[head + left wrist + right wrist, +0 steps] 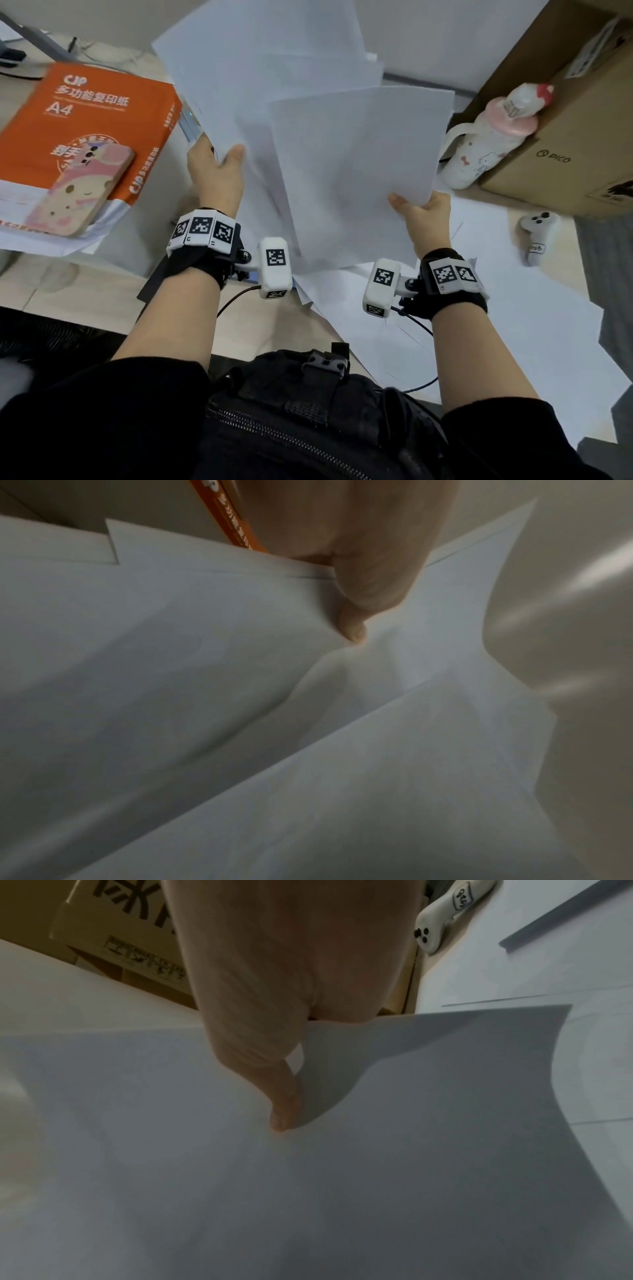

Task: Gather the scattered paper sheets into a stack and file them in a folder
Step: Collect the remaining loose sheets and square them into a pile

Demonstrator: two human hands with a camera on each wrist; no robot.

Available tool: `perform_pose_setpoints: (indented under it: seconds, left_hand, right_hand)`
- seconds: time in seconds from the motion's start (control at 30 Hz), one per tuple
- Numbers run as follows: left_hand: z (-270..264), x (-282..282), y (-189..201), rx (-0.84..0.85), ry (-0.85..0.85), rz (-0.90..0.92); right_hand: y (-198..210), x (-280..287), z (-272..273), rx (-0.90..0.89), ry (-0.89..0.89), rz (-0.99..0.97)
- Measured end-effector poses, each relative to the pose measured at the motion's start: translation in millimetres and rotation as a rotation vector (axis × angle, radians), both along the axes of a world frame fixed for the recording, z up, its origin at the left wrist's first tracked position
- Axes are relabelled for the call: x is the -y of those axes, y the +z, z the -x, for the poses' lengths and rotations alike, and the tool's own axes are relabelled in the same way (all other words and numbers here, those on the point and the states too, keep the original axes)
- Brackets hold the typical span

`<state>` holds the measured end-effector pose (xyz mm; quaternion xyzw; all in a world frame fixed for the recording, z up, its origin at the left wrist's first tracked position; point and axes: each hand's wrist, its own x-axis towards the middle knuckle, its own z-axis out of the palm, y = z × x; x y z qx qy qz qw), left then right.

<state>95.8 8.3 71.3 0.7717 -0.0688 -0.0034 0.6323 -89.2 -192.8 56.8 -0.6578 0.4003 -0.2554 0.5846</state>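
Head view: the left hand (215, 171) pinches a fanned bunch of paper sheets (274, 85) raised above the counter (85, 291); the right hand (424, 212) pinches a single sheet (356, 154) by its corner; more loose sheets (513, 325) lie below.
Left wrist view: thumb (356, 631) clamps overlapping sheets.
Right wrist view: thumb (284, 1112) presses the sheet's top face; a white controller (445, 915) lies beyond.

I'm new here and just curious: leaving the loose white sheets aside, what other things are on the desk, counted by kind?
Orange paper ream: 1
Phone in pink case: 1
Pink-capped bottle: 1
Cardboard box: 1
White controller: 1
Total: 5
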Motion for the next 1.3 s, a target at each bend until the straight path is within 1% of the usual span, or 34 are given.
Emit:
perform_pose_setpoints:
  seconds: [0.07, 0.27, 0.5, 0.6, 0.73, 0.8, 0.9, 0.97, 1.07, 1.13, 1.2, 1.3]
  left_hand:
    - [-2, 2, -5, -0.012, 0.031, -0.021]
    - [3, 10, -18, -0.038, 0.016, -0.034]
    - [16, 18, -26, -0.021, 0.01, -0.045]
    - [23, 19, -26, 0.005, -0.062, -0.025]
    - [31, 21, -22, 0.041, -0.218, 0.051]
    - [34, 22, -19, 0.043, -0.263, 0.059]
    - [38, 24, -18, 0.054, -0.275, 0.053]
    - [39, 24, -18, 0.029, -0.262, 0.056]
    - [42, 23, -19, -0.052, -0.231, 0.04]
    - [45, 23, -19, -0.105, -0.247, 0.06]
    - [48, 24, -19, -0.127, -0.276, 0.066]
    - [52, 24, -19, -0.16, -0.282, 0.079]
  right_hand:
    - [3, 2, 0, -0.015, 0.007, 0.022]
    - [7, 5, 12, -0.07, -0.022, 0.076]
    - [11, 5, 29, -0.124, -0.063, 0.061]
    - [13, 7, 38, -0.117, -0.07, 0.041]
    - [16, 11, 48, -0.123, -0.08, 0.018]
    - [15, 10, 51, -0.136, -0.071, 0.002]
    - [7, 9, 54, -0.16, -0.114, -0.071]
    - [-2, 8, 55, -0.152, -0.167, -0.136]
    - [-11, 4, 55, -0.141, -0.225, -0.112]
    - [-10, 2, 53, -0.087, -0.211, -0.144]
    - [-5, -4, 50, -0.014, -0.168, -0.254]
    - [-7, -7, 46, 0.001, -0.078, -0.342]
